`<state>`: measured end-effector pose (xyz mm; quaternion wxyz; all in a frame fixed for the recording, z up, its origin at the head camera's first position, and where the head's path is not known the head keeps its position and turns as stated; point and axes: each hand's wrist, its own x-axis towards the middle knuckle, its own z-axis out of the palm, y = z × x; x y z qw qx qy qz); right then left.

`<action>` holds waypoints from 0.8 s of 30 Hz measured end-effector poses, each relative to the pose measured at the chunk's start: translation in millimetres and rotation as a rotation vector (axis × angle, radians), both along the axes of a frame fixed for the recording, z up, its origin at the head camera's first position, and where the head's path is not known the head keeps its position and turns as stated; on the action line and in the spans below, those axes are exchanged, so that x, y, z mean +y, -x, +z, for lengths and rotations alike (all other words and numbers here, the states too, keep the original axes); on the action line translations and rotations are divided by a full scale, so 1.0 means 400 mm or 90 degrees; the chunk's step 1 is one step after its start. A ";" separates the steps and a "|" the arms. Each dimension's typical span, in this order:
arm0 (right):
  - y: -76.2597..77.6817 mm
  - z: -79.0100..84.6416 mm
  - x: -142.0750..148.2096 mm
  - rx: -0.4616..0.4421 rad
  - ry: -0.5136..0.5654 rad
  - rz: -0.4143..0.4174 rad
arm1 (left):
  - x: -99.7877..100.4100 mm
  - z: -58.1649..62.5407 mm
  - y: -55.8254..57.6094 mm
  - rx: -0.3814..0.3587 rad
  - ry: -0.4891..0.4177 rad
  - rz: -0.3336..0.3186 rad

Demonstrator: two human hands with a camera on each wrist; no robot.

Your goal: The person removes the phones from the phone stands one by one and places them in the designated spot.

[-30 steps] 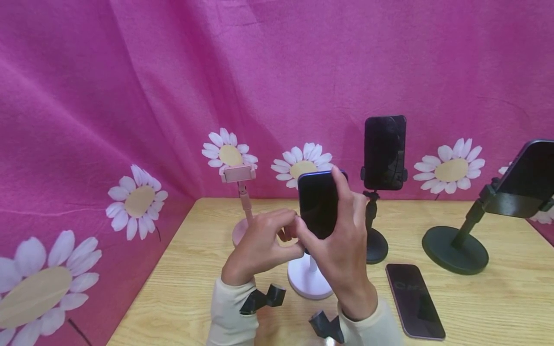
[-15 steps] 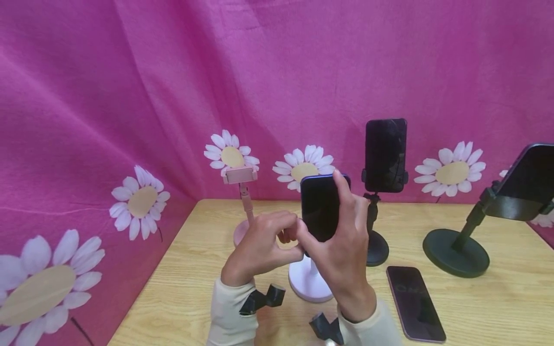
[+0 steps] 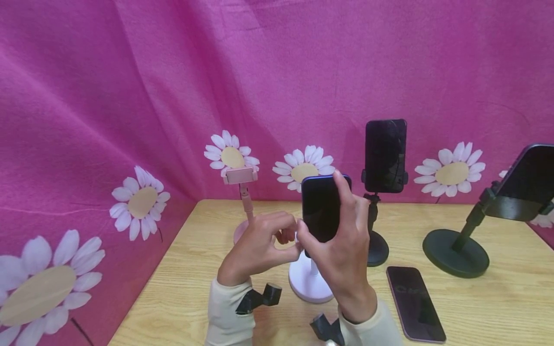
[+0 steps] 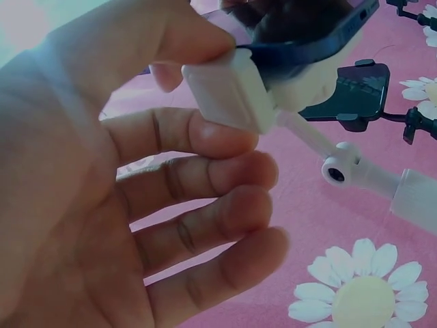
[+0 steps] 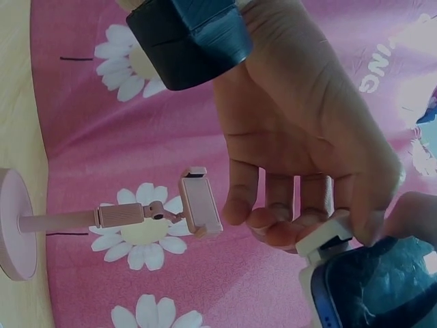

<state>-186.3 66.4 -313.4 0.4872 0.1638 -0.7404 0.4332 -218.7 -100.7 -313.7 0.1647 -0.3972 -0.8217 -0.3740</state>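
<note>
A dark phone with a blue edge (image 3: 320,206) sits upright on the white phone stand (image 3: 305,284). My right hand (image 3: 346,247) grips it, index finger along the upper right corner and thumb at the left side. At the phone's left edge, my left hand (image 3: 255,245) pinches the stand's white clamp jaw. The left wrist view shows this clamp (image 4: 225,96) between thumb and index finger, the other fingers loosely bent below. From the right wrist view, the left hand's thumb also lies right at the phone's screen (image 5: 382,287).
Behind the left hand stands a pink phone stand (image 3: 240,176) holding nothing. Two black stands carry a phone (image 3: 385,154) and another phone (image 3: 525,180) to the right. One phone (image 3: 415,303) lies flat on the wooden table (image 3: 173,288). Pink daisy cloth (image 3: 277,72) hangs behind.
The head view has shifted slightly. My left hand has moved a little to the left in the last half second; the right hand keeps its grip on the phone.
</note>
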 end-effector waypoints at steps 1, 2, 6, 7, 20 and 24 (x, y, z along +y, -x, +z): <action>0.000 0.000 0.000 0.000 0.000 0.001 | -0.001 0.000 0.000 -0.001 -0.001 -0.004; -0.001 0.000 0.001 0.000 0.000 0.002 | -0.002 0.000 0.001 -0.004 -0.002 -0.010; -0.004 0.003 0.005 -0.002 -0.005 0.007 | -0.007 -0.003 0.006 -0.019 -0.009 -0.037; -0.005 0.004 0.007 -0.003 -0.007 0.008 | -0.008 -0.005 0.008 -0.025 -0.010 -0.042; -0.027 0.025 0.034 -0.068 -0.025 0.051 | -0.012 -0.005 0.013 -0.043 0.000 -0.057; -0.034 0.029 0.041 -0.084 -0.026 0.077 | -0.013 -0.007 0.012 -0.042 0.002 -0.053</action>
